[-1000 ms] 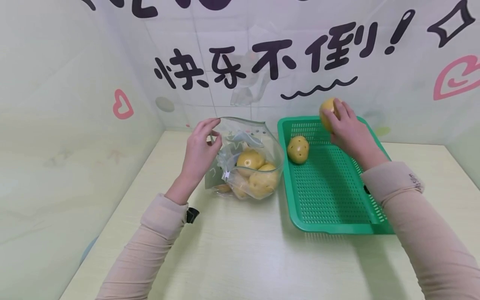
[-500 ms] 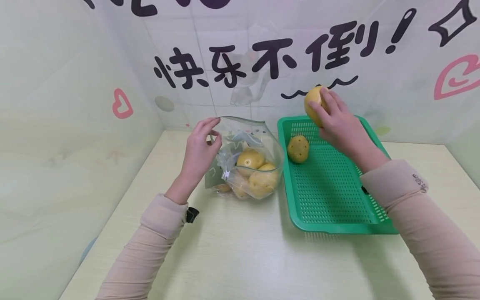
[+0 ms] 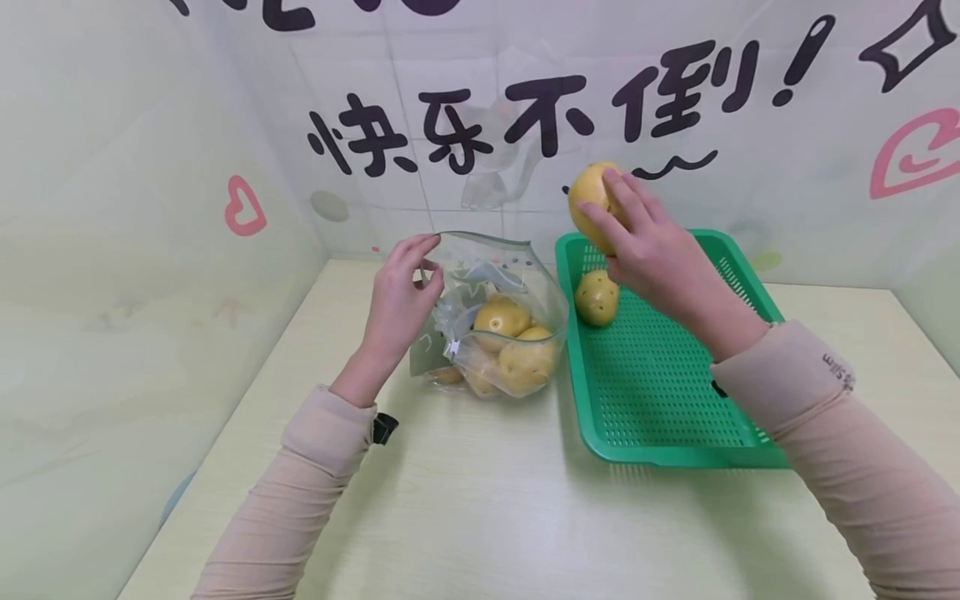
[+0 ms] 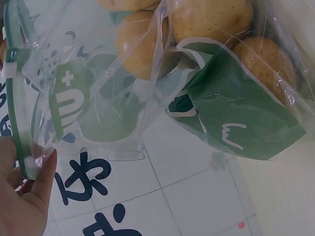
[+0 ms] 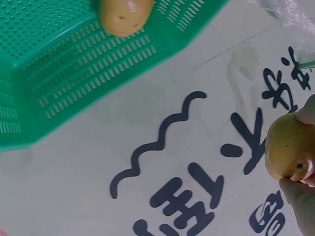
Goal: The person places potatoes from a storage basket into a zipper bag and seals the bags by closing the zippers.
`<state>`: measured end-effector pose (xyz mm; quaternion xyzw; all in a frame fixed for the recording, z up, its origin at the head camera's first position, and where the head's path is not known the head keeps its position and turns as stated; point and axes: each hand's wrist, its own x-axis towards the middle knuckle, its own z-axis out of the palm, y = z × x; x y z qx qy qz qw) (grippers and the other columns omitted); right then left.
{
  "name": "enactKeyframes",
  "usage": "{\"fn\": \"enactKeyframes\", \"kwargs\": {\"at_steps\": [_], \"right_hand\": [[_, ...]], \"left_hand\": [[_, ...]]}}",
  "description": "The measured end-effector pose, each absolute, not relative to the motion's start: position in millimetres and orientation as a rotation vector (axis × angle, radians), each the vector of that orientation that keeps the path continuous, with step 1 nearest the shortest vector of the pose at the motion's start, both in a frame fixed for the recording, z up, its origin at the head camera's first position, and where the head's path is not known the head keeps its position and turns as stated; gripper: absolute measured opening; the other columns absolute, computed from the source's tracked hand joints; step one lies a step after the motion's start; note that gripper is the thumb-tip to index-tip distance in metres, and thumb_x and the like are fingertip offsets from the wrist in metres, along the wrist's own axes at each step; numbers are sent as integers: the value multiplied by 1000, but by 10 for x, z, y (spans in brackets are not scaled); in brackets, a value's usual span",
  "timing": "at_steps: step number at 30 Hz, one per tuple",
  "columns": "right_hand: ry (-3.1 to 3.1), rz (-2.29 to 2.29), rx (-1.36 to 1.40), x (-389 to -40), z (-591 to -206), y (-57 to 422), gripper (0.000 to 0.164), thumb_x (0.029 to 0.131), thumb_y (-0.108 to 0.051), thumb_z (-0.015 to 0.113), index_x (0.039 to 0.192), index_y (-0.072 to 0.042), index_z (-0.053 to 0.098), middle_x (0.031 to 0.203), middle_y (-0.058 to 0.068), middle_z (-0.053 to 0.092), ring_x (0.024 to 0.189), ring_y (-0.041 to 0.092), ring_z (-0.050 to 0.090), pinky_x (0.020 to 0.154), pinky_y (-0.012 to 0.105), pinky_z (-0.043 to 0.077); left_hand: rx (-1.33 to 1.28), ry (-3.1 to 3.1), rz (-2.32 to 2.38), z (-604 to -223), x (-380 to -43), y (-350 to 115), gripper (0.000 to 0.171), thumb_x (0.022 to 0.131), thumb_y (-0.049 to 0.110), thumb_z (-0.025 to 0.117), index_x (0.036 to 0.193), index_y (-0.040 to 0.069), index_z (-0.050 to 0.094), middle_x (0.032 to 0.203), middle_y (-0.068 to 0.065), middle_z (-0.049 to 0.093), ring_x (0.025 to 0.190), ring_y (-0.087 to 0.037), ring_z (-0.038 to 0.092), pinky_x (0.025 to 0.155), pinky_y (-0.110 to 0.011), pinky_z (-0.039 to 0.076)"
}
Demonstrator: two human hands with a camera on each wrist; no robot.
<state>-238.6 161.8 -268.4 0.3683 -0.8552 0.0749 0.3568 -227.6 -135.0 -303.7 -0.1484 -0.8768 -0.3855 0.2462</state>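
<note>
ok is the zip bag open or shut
Open: the zip bag gapes, its front and back edges standing well apart in the head view.

Soft shadows, pale glare on tabletop (image 3: 487, 508)

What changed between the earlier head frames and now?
The right hand, its grip on a rounded yellow potato unbroken, has moved left and a little higher in the head view, toward the clear plastic zip bag. Nothing was newly gripped or released. Unchanged: the left hand pinching the bag, the yellow potatoes inside, the green rectangular plastic basket and its pitted yellow potato.
</note>
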Motion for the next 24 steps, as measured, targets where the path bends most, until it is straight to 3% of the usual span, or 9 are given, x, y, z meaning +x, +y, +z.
{"fn": "enactKeyframes", "kwargs": {"at_steps": [13, 24], "right_hand": [[-2109, 162, 1061, -2199, -2575, 1374, 55, 75, 8, 63, 128, -5, 54, 141, 30, 43, 131, 45, 43, 78, 48, 58], [-2085, 179, 1119, -2079, -2557, 1261, 54, 76, 7, 65, 127, -9, 56, 141, 25, 47, 130, 41, 46, 65, 44, 59]], "left_hand": [[-403, -2395, -1054, -3032, -2263, -1353, 39, 89, -5, 54, 127, -4, 58, 130, -18, 56, 98, -26, 66, 64, -6, 40], [-402, -2394, -1050, -3028, -2273, -1341, 39, 88, -5, 54, 127, -5, 58, 131, -18, 56, 97, -26, 66, 66, -15, 45]]}}
